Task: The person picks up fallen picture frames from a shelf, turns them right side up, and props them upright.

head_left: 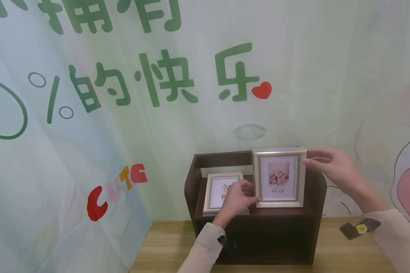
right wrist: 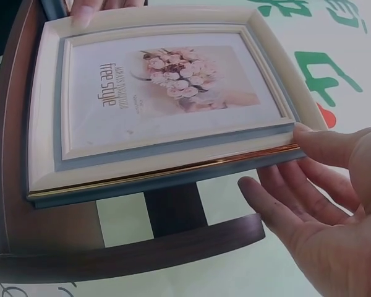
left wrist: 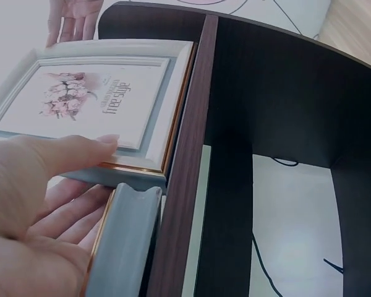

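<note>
A cream picture frame (head_left: 280, 178) with a pink bouquet print and "free style" lettering stands upright over the right half of a dark brown shelf (head_left: 256, 155). At its lower left corner my left hand (head_left: 236, 199) pinches it, thumb (left wrist: 89, 150) on the front and fingers behind. My right hand (head_left: 339, 172) holds its upper right side, the thumb on the front edge and the other fingers around the back. The frame's bottom edge is right at the shelf board. Left of it, a second picture frame (head_left: 208, 189) with a plant print leans back, partly hidden by my left hand.
The shelf's side panels (head_left: 190, 189) rise at both ends, with a rail along the back. Its dark lower compartment (head_left: 273, 237) faces me. Wood-look flooring (head_left: 167, 242) lies below, and a printed curtain (head_left: 205, 125) hangs behind.
</note>
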Demonstrator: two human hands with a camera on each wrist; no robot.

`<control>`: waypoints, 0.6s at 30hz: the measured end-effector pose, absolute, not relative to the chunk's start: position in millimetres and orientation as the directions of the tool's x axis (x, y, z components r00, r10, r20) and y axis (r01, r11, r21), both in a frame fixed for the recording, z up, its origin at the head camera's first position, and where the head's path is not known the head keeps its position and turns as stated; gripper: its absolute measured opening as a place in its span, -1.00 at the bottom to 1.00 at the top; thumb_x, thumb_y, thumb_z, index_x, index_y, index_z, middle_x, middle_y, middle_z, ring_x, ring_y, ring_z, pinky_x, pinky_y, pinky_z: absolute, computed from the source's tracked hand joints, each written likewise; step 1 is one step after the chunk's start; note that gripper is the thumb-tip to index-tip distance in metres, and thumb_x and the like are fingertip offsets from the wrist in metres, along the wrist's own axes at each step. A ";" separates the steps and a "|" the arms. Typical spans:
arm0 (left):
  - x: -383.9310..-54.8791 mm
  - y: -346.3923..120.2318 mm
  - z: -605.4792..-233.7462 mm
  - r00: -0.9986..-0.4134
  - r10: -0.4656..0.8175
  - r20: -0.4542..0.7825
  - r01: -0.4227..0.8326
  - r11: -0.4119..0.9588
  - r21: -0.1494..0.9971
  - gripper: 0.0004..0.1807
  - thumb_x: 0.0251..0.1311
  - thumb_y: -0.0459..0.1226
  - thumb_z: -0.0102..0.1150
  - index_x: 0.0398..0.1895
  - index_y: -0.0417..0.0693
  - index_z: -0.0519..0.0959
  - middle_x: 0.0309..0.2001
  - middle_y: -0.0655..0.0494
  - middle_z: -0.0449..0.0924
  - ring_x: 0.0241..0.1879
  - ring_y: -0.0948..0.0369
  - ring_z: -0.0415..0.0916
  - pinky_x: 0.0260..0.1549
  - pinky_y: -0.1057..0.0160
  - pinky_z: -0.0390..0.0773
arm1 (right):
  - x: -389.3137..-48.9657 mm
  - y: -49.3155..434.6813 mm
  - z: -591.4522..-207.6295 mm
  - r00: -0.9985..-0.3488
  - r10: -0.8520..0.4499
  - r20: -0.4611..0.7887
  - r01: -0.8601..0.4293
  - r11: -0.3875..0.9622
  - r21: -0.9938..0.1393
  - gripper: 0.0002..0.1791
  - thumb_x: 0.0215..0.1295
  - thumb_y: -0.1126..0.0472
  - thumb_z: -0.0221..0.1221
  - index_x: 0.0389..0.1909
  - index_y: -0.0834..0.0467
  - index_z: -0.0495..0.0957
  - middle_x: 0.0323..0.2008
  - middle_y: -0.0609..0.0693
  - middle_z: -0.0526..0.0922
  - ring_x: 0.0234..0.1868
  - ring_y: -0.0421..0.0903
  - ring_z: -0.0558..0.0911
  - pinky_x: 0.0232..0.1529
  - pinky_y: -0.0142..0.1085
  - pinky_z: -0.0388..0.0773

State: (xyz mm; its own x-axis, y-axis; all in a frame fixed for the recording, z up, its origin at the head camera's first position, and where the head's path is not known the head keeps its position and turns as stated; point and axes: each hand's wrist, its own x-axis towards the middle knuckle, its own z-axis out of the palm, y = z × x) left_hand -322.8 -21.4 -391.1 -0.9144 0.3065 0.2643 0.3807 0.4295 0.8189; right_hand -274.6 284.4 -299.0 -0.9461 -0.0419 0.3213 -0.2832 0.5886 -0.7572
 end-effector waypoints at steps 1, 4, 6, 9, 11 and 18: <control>-322.5 -21.7 -390.9 -0.913 0.308 0.267 0.384 0.432 0.816 -0.59 0.13 -0.20 0.58 0.02 -0.11 0.70 -0.01 -0.03 0.80 -0.02 0.13 0.75 0.00 0.14 0.76 | -274.4 284.8 -299.6 -0.947 -0.043 0.318 -0.282 0.587 -0.759 -0.27 0.47 -0.20 0.25 0.40 0.25 0.47 0.41 0.37 0.51 0.44 0.47 0.45 0.36 0.47 0.34; -321.1 -22.9 -389.0 -0.903 0.318 0.291 0.411 0.436 0.801 -0.57 0.17 -0.16 0.55 0.06 -0.12 0.70 0.02 -0.04 0.80 0.01 0.12 0.75 0.02 0.13 0.75 | -274.3 285.3 -300.9 -0.949 -0.043 0.311 -0.276 0.589 -0.760 -0.26 0.48 -0.21 0.24 0.42 0.24 0.45 0.43 0.36 0.49 0.45 0.48 0.43 0.35 0.49 0.33; -320.1 -24.3 -387.2 -0.895 0.323 0.308 0.430 0.438 0.790 -0.57 0.21 -0.14 0.52 0.09 -0.12 0.70 0.03 -0.04 0.80 0.02 0.11 0.76 0.02 0.13 0.75 | -274.7 285.1 -301.2 -0.951 -0.041 0.306 -0.271 0.587 -0.763 -0.25 0.48 -0.23 0.23 0.44 0.22 0.44 0.45 0.36 0.46 0.47 0.48 0.41 0.35 0.50 0.31; -318.0 -26.1 -384.9 -0.885 0.326 0.332 0.454 0.445 0.772 -0.58 0.26 -0.14 0.48 0.12 -0.12 0.70 0.05 -0.04 0.80 0.03 0.09 0.77 0.02 0.13 0.75 | -275.5 284.9 -302.2 -0.954 -0.039 0.298 -0.263 0.586 -0.767 -0.24 0.48 -0.25 0.22 0.45 0.20 0.43 0.48 0.35 0.43 0.48 0.49 0.39 0.35 0.53 0.29; -316.6 -26.6 -384.1 -0.881 0.321 0.346 0.464 0.455 0.760 -0.61 0.29 -0.14 0.45 0.12 -0.11 0.70 0.04 -0.03 0.80 0.03 0.10 0.77 0.00 0.15 0.75 | -276.2 285.0 -303.2 -0.953 -0.039 0.301 -0.267 0.580 -0.769 -0.25 0.48 -0.24 0.22 0.45 0.19 0.43 0.48 0.35 0.43 0.48 0.49 0.39 0.34 0.53 0.29; -312.2 -25.1 -381.8 -0.870 0.302 0.390 0.492 0.486 0.722 -0.69 0.31 -0.18 0.43 0.05 -0.10 0.76 -0.04 0.01 0.84 -0.11 0.19 0.80 -0.27 0.36 0.72 | -275.2 284.9 -306.8 -0.951 -0.033 0.307 -0.269 0.575 -0.773 -0.27 0.48 -0.23 0.21 0.44 0.18 0.45 0.48 0.34 0.44 0.47 0.50 0.39 0.30 0.55 0.32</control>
